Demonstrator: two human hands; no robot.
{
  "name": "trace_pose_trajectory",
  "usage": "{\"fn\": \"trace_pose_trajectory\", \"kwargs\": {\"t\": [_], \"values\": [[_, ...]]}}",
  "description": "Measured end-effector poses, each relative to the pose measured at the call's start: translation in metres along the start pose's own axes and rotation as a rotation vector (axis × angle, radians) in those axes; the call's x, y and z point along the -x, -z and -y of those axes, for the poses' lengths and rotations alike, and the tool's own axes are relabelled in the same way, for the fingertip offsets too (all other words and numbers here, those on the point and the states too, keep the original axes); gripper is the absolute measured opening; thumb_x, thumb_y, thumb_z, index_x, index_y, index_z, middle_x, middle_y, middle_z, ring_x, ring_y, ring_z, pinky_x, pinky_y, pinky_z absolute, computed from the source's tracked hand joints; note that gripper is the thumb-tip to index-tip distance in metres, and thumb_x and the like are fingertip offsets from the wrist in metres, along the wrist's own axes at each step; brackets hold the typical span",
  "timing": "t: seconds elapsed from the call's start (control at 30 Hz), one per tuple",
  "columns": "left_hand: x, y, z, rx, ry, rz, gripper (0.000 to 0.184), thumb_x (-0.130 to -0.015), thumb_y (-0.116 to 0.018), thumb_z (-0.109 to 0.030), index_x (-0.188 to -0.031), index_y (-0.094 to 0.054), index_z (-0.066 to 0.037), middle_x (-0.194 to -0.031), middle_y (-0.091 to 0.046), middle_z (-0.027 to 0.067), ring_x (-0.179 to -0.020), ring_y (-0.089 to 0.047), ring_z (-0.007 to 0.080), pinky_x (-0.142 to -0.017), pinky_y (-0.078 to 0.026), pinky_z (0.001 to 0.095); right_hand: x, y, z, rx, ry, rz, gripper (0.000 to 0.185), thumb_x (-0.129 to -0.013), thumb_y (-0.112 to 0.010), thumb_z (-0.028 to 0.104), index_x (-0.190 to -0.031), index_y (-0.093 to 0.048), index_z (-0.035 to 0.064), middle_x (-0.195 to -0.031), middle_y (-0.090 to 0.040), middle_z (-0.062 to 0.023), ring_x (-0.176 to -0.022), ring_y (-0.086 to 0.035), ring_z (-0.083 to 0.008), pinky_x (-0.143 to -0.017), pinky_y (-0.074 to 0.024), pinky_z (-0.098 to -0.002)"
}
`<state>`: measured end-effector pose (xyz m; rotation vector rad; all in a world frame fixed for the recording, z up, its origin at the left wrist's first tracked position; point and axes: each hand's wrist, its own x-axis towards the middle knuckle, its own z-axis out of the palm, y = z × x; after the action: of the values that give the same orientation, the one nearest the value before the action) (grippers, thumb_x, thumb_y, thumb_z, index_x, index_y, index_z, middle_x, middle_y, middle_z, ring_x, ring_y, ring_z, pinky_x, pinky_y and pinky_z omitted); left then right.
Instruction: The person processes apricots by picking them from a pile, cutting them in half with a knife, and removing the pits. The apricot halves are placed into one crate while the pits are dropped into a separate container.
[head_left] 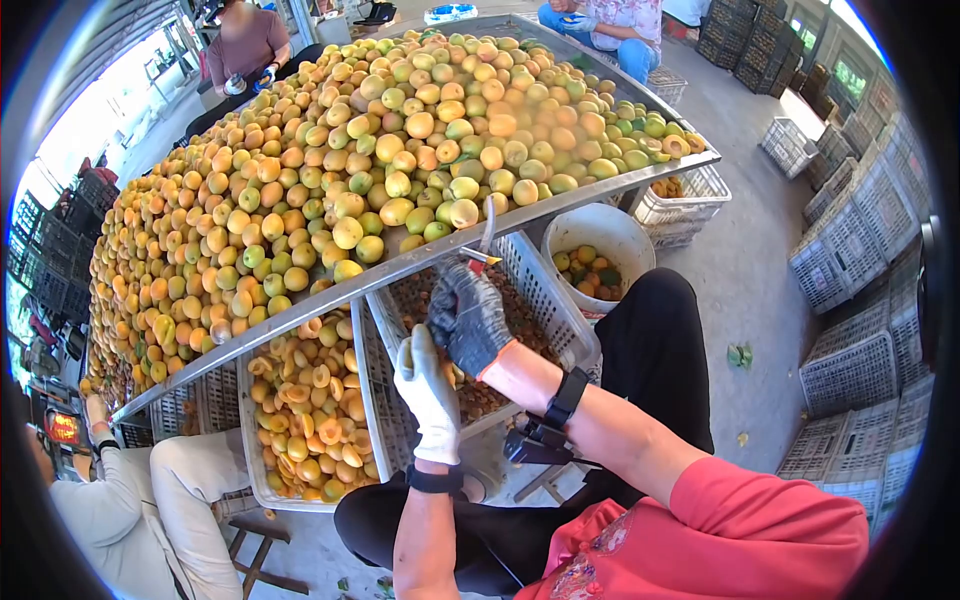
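My right hand (468, 315), in a dark grey glove, grips a knife (488, 228) with a curved blade and a red part at its handle. The blade points up beside the rim of a metal table (330, 312) heaped with apricots (300, 180). Close to its left is my left hand (425, 385) in a white glove, fingers drawn together; whatever they hold is hidden. Both hands are over a crate (545, 285) of brown apricot stones (520, 330). Beside it, another crate (262, 480) holds halved apricots (310, 400).
A white bucket (600, 222) with apricots and leaves stands right of the stone crate. Stacked crates (850, 365) line the right side. One person (130, 510) sits at left; others (250, 50) sit across the table. A small wooden stool (260, 560) is at lower left.
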<state>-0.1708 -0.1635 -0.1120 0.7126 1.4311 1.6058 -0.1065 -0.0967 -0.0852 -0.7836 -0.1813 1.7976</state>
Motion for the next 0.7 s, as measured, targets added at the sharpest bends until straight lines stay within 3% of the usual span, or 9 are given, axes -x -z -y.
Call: {"fn": "trace_pose_trajectory", "kwargs": {"t": [0.07,0.17,0.27,0.3,0.33,0.47,0.53,0.6,0.7], "values": [[0.003,0.005,-0.004,-0.107,0.105,0.157,0.036,-0.095,-0.053,-0.034,-0.081,-0.064,-0.002,-0.060,-0.052,0.0023,-0.054,-0.044,0.0098,-0.052,-0.037,0.0252,-0.016,0.011,0.007,-0.317,-0.049,0.042,0.027,-0.089,-0.061,0.027,-0.073,-0.042,0.0177,-0.049,-0.036,0.0027,-0.035,-0.035,-0.0150,-0.030,-0.0269,-0.0339],[-0.012,0.030,0.030,-0.792,-0.058,0.133,0.044,-0.094,-0.048,-0.040,-0.090,-0.063,0.001,-0.067,-0.055,0.0178,-0.064,-0.057,0.0255,-0.066,-0.046,0.0376,-0.032,0.035,0.016,0.051,0.148,-0.063,0.018,-0.090,-0.060,0.026,-0.081,-0.048,0.0161,-0.049,-0.037,0.0029,-0.035,-0.036,-0.0133,-0.029,-0.0272,-0.0306],[-0.035,0.068,0.069,-0.778,0.177,0.019,0.045,-0.094,-0.048,-0.041,-0.093,-0.062,0.002,-0.066,-0.056,0.0161,-0.064,-0.058,0.0240,-0.066,-0.047,0.0366,-0.027,0.062,0.024,0.332,0.185,-0.092,0.015,-0.089,-0.064,0.024,-0.098,-0.056,0.0141,-0.051,-0.040,0.0058,-0.033,-0.034,-0.0083,-0.029,-0.0252,-0.0253],[-0.035,0.066,0.047,-0.450,0.366,-0.031,0.036,-0.091,-0.048,-0.038,-0.079,-0.057,-0.005,-0.054,-0.047,0.0007,-0.047,-0.047,0.0140,-0.047,-0.041,0.0275,-0.021,0.073,0.027,0.369,0.155,-0.063,0.022,-0.088,-0.066,0.022,-0.106,-0.057,0.0137,-0.052,-0.042,0.0066,-0.035,-0.035,-0.0066,-0.030,-0.0258,-0.0246],[-0.050,0.096,0.073,-0.262,0.296,0.039,0.032,-0.091,-0.051,-0.038,-0.089,-0.055,-0.007,-0.062,-0.049,0.0043,-0.048,-0.046,0.0166,-0.047,-0.044,0.0278,-0.017,0.083,0.028,0.356,0.155,-0.058,0.022,-0.088,-0.066,0.022,-0.106,-0.057,0.0137,-0.052,-0.042,0.0066,-0.035,-0.035,-0.0066,-0.030,-0.0258,-0.0246],[-0.086,0.094,0.016,0.691,0.276,-0.066,0.052,-0.087,-0.061,-0.041,-0.119,-0.045,-0.004,-0.116,-0.054,0.0153,-0.101,-0.056,0.0300,-0.088,-0.051,0.0439,-0.004,0.110,0.024,0.417,0.091,-0.096,0.028,-0.088,-0.066,0.023,-0.111,-0.056,0.0122,-0.053,-0.043,0.0060,-0.037,-0.036,-0.0063,-0.032,-0.0279,-0.0238],[-0.121,0.121,0.015,0.852,0.495,-0.085,0.066,-0.089,-0.056,-0.045,-0.139,-0.033,-0.009,-0.140,-0.036,0.0143,-0.127,-0.037,0.0324,-0.109,-0.029,0.0474,-0.001,0.118,0.023,0.433,0.068,-0.100,0.029,-0.088,-0.066,0.024,-0.112,-0.056,0.0118,-0.053,-0.043,0.0057,-0.037,-0.036,-0.0063,-0.032,-0.0285,-0.0237],[-0.104,0.100,-0.003,0.235,0.095,-0.192,0.069,-0.090,-0.053,-0.048,-0.140,-0.029,-0.007,-0.141,-0.031,0.0150,-0.127,-0.036,0.0310,-0.109,-0.027,0.0451,0.001,0.117,0.026,0.484,0.031,-0.111,0.029,-0.089,-0.065,0.024,-0.114,-0.056,0.0117,-0.054,-0.045,0.0050,-0.037,-0.037,-0.0070,-0.032,-0.0283,-0.0244],[-0.085,0.061,-0.036,-0.311,-0.445,-0.402,0.045,-0.098,-0.046,-0.025,-0.131,-0.041,0.005,-0.131,-0.044,0.0195,-0.117,-0.046,0.0267,-0.102,-0.037,0.0372,0.007,0.120,0.039,0.566,0.020,-0.095,0.022,-0.089,-0.065,0.025,-0.105,-0.059,0.0109,-0.058,-0.047,0.0058,-0.044,-0.040,-0.0056,-0.039,-0.0321,-0.0239]]}}
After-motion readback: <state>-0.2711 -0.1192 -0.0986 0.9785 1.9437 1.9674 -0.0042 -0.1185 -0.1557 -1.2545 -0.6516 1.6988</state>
